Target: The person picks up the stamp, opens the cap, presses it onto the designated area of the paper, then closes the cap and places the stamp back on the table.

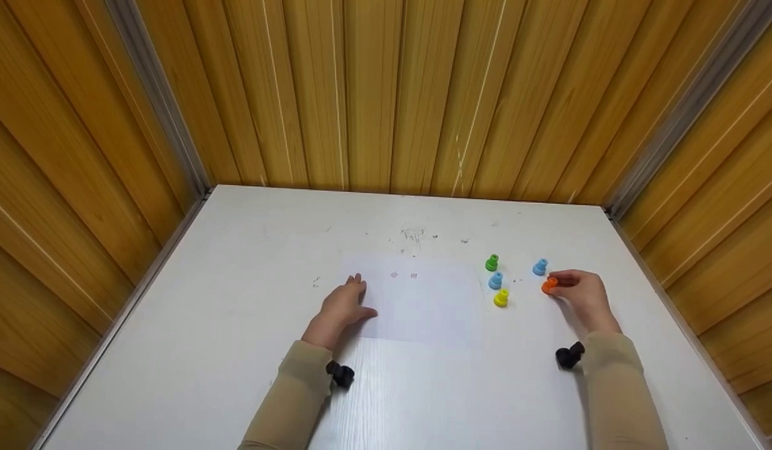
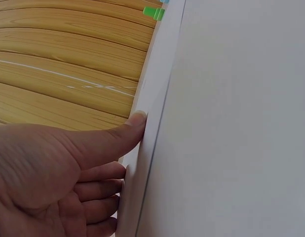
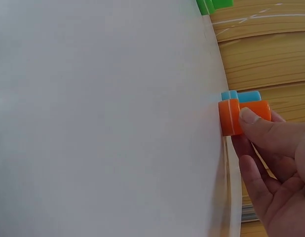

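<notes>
With thumb and fingers, my right hand (image 1: 587, 299) pinches a small orange toy stamp (image 1: 549, 287) by its narrow top, its wider base down at the table. In the right wrist view the thumb lies across the stamp (image 3: 229, 117). A light blue stamp (image 1: 539, 267) stands just behind it. My left hand (image 1: 342, 305) rests with fingers extended on the left edge of a white sheet of paper (image 1: 423, 312). Two small printed marks (image 1: 404, 275) show near the paper's top.
Left of the right hand, a green stamp (image 1: 492, 263), another light blue stamp (image 1: 496, 281) and a yellow stamp (image 1: 501, 299) stand in a row beside the paper. Dark smudges (image 1: 413, 235) mark the white table (image 1: 235, 262). Wood-patterned walls (image 1: 367, 94) enclose its back and sides.
</notes>
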The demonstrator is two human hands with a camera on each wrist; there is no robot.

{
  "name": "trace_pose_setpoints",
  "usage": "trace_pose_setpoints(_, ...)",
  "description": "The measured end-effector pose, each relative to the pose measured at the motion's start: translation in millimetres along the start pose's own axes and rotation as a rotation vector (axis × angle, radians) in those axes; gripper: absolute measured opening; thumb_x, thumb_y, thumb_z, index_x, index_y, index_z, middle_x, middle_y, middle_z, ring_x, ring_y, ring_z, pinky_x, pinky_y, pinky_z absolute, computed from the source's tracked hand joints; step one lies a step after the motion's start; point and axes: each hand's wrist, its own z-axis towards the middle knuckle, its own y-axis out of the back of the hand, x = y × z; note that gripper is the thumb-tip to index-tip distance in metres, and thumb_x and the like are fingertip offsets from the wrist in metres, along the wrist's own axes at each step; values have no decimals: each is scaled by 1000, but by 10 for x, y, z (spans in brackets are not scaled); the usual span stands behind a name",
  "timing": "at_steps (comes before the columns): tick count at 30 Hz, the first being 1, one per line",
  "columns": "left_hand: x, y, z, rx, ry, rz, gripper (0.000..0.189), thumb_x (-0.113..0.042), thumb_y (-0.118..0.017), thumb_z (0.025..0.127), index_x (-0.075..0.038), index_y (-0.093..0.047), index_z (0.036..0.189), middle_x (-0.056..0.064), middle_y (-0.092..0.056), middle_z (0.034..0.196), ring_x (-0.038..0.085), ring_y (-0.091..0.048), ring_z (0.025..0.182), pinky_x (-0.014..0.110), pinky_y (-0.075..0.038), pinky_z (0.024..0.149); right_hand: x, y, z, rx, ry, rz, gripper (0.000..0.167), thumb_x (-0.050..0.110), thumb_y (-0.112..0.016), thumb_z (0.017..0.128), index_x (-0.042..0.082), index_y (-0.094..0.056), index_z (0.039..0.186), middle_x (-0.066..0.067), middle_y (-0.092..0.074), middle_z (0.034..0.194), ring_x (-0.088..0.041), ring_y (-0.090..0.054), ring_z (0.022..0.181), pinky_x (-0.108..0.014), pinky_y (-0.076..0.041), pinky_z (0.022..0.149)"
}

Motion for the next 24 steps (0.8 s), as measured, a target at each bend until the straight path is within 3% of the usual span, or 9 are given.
trace_pose_setpoints(7,6,9,-9,-3,-14,14,79,-26,-84,86,-1,-47,152,16,-33,167,32,-28,157,45,-27,130,-3,-36,66,-6,7,7,45,9,-72,97,0,-60,139,-23,-61,136,-27,-60,120,-9,-56,88)
trace_pose_setpoints(10,-2,14,-11,-8,-11,14,80,-26,-84,85,-1,-48,151,16,-34,167,31,-29,157,45,-26,130,31,-41,68,-14,-1,-4,47,9,-70,98,1,-57,142,-24,-59,140,-31,-58,126,-21,-56,101)
trace_pose_setpoints(14,-14,13,-14,-7,1,13,80,-26,-84,85,-2,-47,152,14,-33,167,30,-28,158,44,-26,130,143,-52,26,-112,-31,12,48,10,-69,99,3,-56,145,-23,-56,147,-36,-52,136,-43,-49,116)
trace_pose_setpoints(17,-14,12,-14,-7,3,9,80,-26,-84,85,-2,-47,152,14,-33,167,30,-28,158,43,-25,130,258,-93,-28,-171,-55,114,49,19,-71,98,8,-58,144,-12,-62,146,-23,-57,133,-37,-47,118)
trace_pose_setpoints(19,-10,16,-15,-6,0,9,80,-26,-84,85,-2,-47,152,14,-33,167,30,-28,158,43,-25,130,323,-143,-69,-131,-57,248,53,24,-75,96,10,-59,144,0,-70,135,-9,-63,123,-27,-51,112)
trace_pose_setpoints(21,-6,19,-11,-4,-6,7,79,-26,-84,86,-2,-47,152,14,-33,167,30,-28,158,43,-25,130,372,-202,-115,-36,-70,387,59,26,-78,93,9,-57,146,11,-75,121,2,-67,111,-17,-54,103)
trace_pose_setpoints(24,-9,19,-8,1,-4,7,79,-26,-83,86,-2,-47,152,14,-32,167,30,-27,158,43,-25,131,390,-301,-146,103,-101,466,65,25,-80,91,7,-55,148,18,-75,113,7,-68,104,-19,-51,108)
